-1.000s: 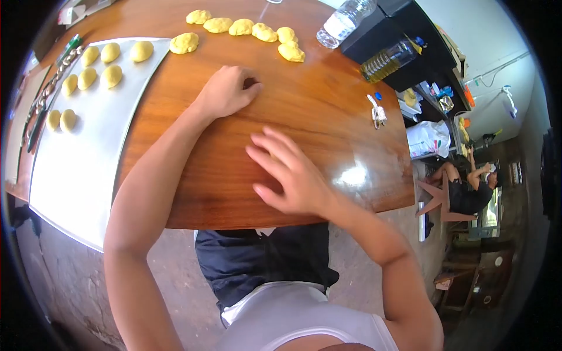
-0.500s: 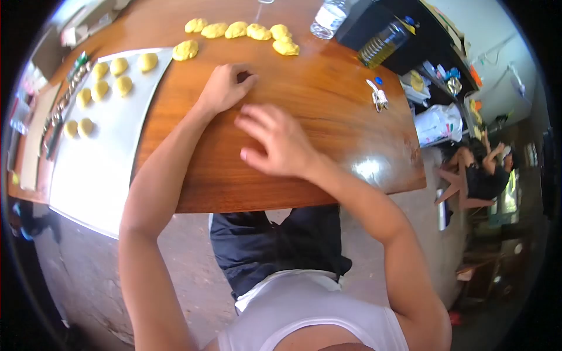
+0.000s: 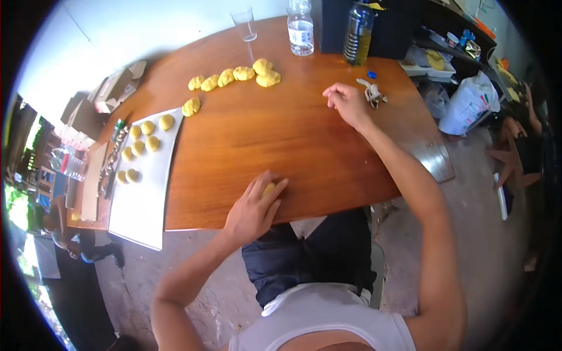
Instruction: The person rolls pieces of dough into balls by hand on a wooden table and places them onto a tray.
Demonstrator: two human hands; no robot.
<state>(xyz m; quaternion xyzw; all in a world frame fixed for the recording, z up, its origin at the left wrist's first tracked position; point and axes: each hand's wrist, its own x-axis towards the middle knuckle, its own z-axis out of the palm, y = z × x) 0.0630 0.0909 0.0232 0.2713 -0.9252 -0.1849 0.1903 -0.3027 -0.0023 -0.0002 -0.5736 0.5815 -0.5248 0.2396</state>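
Note:
My left hand (image 3: 254, 207) is cupped low over the near part of the wooden table (image 3: 234, 134). Yellow dough (image 3: 268, 188) shows between its thumb and fingers; the palm hides the rest. Farther off, my right hand (image 3: 348, 105) is raised at the right, its fingers bent and close together. Whether anything is inside them I cannot make out. Beside it lies a pale, tangled object (image 3: 372, 92) with a blue cap (image 3: 372, 75). Several rough dough lumps (image 3: 226, 77) form a row at the back, and another lump (image 3: 191, 106) sits by the tray.
Several smooth dough balls (image 3: 152, 143) rest on a metal tray (image 3: 140, 205) that overhangs the table's left front. Toward the back stand a glass (image 3: 244, 26), a water bottle (image 3: 301, 35) and a bottle of yellow oil (image 3: 358, 35). Cardboard boxes (image 3: 120, 88) are at the far left.
My left hand has come back toward the front edge, and yellow dough now shows under it. My right hand has moved away to the far right. The view has shifted.

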